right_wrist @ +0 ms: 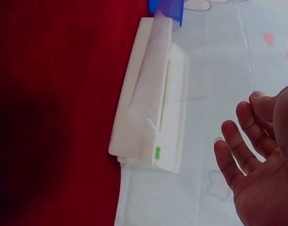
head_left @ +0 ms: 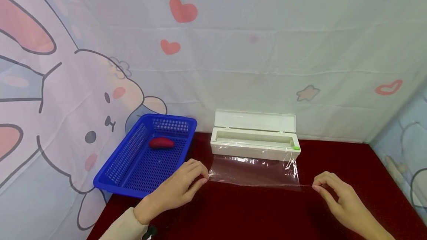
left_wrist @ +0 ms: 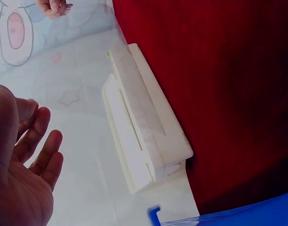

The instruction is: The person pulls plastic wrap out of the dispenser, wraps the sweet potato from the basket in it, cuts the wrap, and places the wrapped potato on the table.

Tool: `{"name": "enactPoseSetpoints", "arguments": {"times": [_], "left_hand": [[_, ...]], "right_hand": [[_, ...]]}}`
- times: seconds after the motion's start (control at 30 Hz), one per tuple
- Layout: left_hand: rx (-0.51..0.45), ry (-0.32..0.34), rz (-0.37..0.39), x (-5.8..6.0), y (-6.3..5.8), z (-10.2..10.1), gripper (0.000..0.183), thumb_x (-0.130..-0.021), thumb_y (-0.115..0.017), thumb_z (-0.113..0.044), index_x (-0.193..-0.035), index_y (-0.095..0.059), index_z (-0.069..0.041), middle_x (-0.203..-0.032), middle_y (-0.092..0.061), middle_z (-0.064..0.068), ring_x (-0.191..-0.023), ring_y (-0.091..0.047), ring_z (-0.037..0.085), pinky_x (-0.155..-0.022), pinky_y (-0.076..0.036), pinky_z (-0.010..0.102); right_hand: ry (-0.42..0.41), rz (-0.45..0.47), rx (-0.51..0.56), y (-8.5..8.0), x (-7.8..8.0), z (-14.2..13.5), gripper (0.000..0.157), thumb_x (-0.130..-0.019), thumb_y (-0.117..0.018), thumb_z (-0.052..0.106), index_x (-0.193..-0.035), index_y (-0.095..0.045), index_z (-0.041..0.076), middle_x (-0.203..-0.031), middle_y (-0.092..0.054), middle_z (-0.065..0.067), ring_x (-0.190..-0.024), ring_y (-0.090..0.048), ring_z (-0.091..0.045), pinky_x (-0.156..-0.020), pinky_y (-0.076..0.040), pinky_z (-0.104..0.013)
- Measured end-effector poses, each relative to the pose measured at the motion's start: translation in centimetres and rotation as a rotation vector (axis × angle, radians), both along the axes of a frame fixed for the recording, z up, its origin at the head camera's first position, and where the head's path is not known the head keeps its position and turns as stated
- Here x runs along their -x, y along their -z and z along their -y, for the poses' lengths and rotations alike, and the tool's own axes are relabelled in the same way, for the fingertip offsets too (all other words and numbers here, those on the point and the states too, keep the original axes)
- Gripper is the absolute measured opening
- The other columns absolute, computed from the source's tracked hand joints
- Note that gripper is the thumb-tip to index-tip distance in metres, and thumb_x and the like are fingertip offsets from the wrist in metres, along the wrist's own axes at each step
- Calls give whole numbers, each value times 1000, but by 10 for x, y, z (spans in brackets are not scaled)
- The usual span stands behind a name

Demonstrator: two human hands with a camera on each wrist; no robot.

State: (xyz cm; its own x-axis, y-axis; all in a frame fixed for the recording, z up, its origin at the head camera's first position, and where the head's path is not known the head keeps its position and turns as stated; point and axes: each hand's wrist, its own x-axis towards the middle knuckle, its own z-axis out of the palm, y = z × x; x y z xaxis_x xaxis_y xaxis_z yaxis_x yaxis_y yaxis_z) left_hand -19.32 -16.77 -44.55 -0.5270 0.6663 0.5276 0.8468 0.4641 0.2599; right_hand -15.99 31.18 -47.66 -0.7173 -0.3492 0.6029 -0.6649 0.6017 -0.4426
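Note:
A sheet of clear plastic wrap [head_left: 253,173] stretches from the front of a white wrap dispenser [head_left: 247,151] toward me, its near edge drawn nearly straight. My left hand [head_left: 181,184] pinches the left end of that edge between thumb and index finger. At the other end, the thumb and index finger of my right hand [head_left: 338,197] pinch the right corner, where the wrap narrows to a thin strand. The dispenser's lid [head_left: 255,120] stands raised at the back, and a green slider [head_left: 296,147] sits at its right end. In the right wrist view, the right hand's [right_wrist: 257,150] other fingers spread loosely.
To the left stands a blue plastic basket [head_left: 115,186] with a dark red, elongated item [head_left: 161,143] inside. A dark red cloth [head_left: 253,217] covers the table. Behind the dispenser hangs a pale printed curtain [head_left: 250,58]. Something small and dark [head_left: 150,232] lies by the left sleeve.

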Motion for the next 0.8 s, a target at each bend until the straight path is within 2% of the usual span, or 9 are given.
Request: {"name": "enactPoseSetpoints", "arguments": {"times": [0.17,0.4,0.8], "left_hand": [[10,-10,15,-2,6,-1,12,-103,-67,-7,-107,-62,-17,-107,-61,-8,-107,-57,10,-96,-51,30],[42,-21,62,-5,12,2,9,-105,-65,-10,-106,-62,-19,-105,-59,-11,-107,-55,7,-94,-50,28],[58,-7,86,-13,21,1,10,-104,-68,-9,-104,-63,-17,-103,-61,-12,-104,-56,8,-92,-50,30]], "right_hand": [[-12,24,14,10,-2,0,48,-81,-76,-23,-103,-66,19,-102,-65,7,-95,-57,1,-88,-45,-4],[-49,43,12,21,-7,0,52,-80,-75,-24,-104,-64,21,-102,-64,10,-95,-56,0,-86,-45,-5],[-65,97,-7,32,-15,3,45,-85,-75,-19,-102,-64,21,-99,-63,12,-91,-54,1,-80,-44,-9]]}}
